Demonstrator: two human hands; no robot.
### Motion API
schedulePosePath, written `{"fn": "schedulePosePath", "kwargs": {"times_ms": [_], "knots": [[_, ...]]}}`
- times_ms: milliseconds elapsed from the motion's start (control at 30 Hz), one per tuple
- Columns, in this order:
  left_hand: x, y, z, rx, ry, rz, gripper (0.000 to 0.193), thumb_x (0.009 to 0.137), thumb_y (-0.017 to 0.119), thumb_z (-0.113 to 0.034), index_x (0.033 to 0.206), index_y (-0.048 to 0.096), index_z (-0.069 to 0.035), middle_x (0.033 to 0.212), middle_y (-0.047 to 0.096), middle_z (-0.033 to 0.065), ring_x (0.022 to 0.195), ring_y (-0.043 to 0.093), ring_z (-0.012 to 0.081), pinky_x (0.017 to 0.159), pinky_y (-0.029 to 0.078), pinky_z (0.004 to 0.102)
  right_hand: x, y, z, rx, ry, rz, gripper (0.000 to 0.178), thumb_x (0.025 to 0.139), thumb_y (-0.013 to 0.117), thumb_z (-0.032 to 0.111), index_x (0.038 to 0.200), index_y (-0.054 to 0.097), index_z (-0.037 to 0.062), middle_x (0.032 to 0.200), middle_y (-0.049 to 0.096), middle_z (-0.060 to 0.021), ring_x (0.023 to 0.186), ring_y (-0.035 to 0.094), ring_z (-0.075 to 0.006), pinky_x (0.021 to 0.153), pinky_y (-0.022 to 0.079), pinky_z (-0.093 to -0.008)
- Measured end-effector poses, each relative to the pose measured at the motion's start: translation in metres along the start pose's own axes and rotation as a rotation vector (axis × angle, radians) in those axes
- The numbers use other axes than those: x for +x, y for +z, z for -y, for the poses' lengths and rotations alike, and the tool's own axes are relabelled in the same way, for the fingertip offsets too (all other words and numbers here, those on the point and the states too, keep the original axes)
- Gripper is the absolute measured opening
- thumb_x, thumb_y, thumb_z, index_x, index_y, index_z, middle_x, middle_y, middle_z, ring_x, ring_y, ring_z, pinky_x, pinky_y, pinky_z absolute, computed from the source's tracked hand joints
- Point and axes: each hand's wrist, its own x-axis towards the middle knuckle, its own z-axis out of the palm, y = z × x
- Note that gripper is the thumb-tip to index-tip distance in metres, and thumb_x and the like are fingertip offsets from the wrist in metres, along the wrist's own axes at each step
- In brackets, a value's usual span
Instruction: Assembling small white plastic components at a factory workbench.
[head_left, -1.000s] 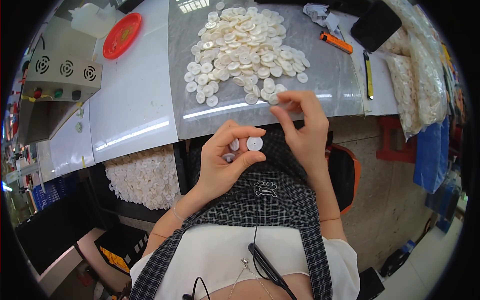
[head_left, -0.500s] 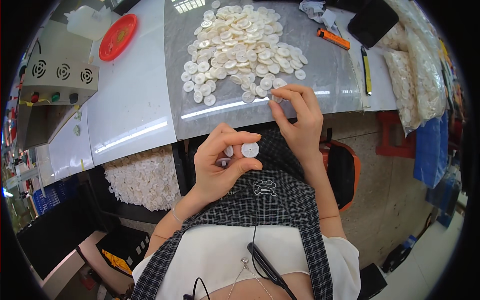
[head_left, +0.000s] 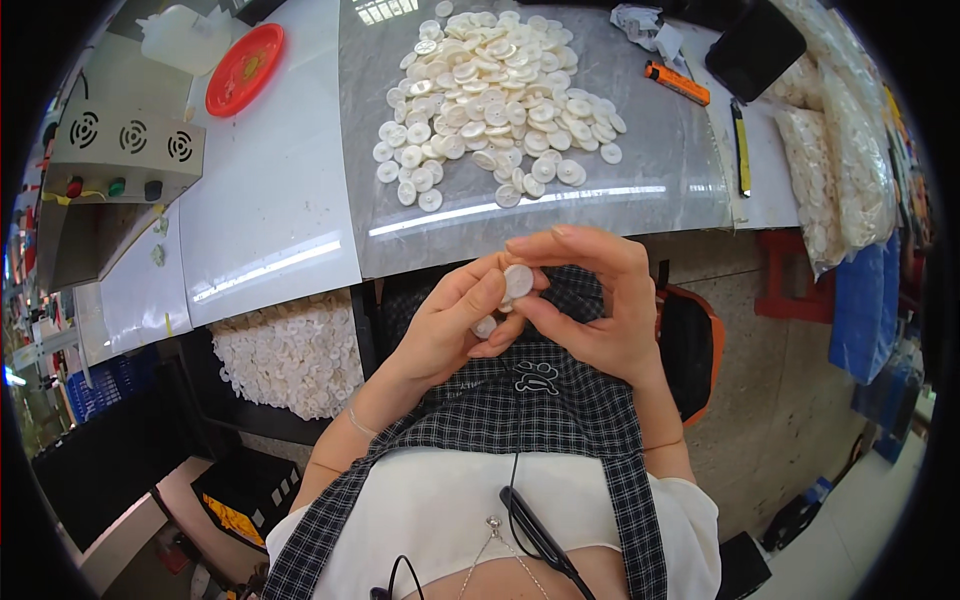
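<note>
My two hands meet above my lap, just short of the table's near edge. Pinched between the fingers of my left hand [head_left: 455,315] is a round white plastic gear [head_left: 518,282]. Lower down, another small white gear [head_left: 485,327] shows among the curled fingers of that hand. My right hand [head_left: 600,305] comes in from the other side, its thumb and fingertips closed on the gear from the right. The fingers partly cover the parts, so how many are held is unclear. Beyond my hands a heap of white plastic gears [head_left: 490,110] lies on the grey table mat [head_left: 640,150].
Below the table's left part sits a dark bin of small white parts [head_left: 290,355]. A red dish [head_left: 245,70] and a metal box with knobs [head_left: 125,150] stand at left. An orange tube [head_left: 677,83], a yellow cutter [head_left: 741,148] and bagged parts [head_left: 830,150] lie at right.
My right hand has come back from the near edge of the heap with a small white gear and joined my left hand. The left hand has turned and moved slightly right.
</note>
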Motion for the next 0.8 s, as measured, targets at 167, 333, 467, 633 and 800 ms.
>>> {"fn": "schedulePosePath", "kwargs": {"times_ms": [167,333,467,633,800], "knots": [[-0.002,-0.008,0.004,-0.191,-0.028,0.094,0.053,0.098,0.042,-0.05,0.112,0.05,0.0,0.094,0.044,0.0035,0.058,0.036,0.0045,0.04,0.026,0.0167,0.009,-0.004,-0.015,0.025,0.116,-0.136,0.041,0.078,0.072,0.002,0.116,0.059,0.0058,0.105,0.067,-0.0106,0.095,0.065,-0.0245,0.084,0.051,-0.0326],[-0.001,-0.003,0.003,-0.157,0.0,0.049,0.052,0.098,0.042,-0.05,0.113,0.05,0.0,0.094,0.042,0.003,0.058,0.033,0.0044,0.041,0.026,0.0158,0.016,-0.002,-0.038,-0.541,0.031,-0.121,0.027,0.077,0.07,0.002,0.104,0.066,0.0065,0.104,0.066,-0.0077,0.092,0.061,-0.0239,0.08,0.047,-0.0332],[-0.001,-0.005,0.003,-0.138,0.008,0.012,0.047,0.098,0.047,-0.046,0.113,0.048,-0.001,0.096,0.043,0.0032,0.059,0.034,0.0042,0.041,0.026,0.0152,0.012,0.0,-0.043,-0.634,0.013,-0.092,0.026,0.074,0.074,0.005,0.098,0.068,0.0073,0.1,0.066,-0.0063,0.089,0.061,-0.024,0.076,0.048,-0.0339],[0.002,0.0,0.003,-0.053,0.091,-0.077,0.037,0.097,0.053,-0.036,0.113,0.045,-0.004,0.098,0.044,0.0037,0.062,0.037,0.0042,0.042,0.029,0.0143,0.008,-0.001,-0.041,-0.479,0.053,-0.192,0.021,0.076,0.072,-0.002,0.096,0.067,0.0053,0.093,0.067,-0.0068,0.082,0.064,-0.0182,0.073,0.05,-0.0283],[0.002,-0.007,0.007,0.02,0.146,-0.086,0.033,0.095,0.058,-0.031,0.113,0.046,-0.006,0.099,0.046,0.0039,0.063,0.041,0.0048,0.042,0.031,0.0141,0.003,0.001,-0.022,0.12,0.309,-0.299,0.019,0.079,0.069,-0.007,0.096,0.062,-0.0003,0.091,0.069,-0.0079,0.08,0.066,-0.0156,0.075,0.052,-0.0257]]}}
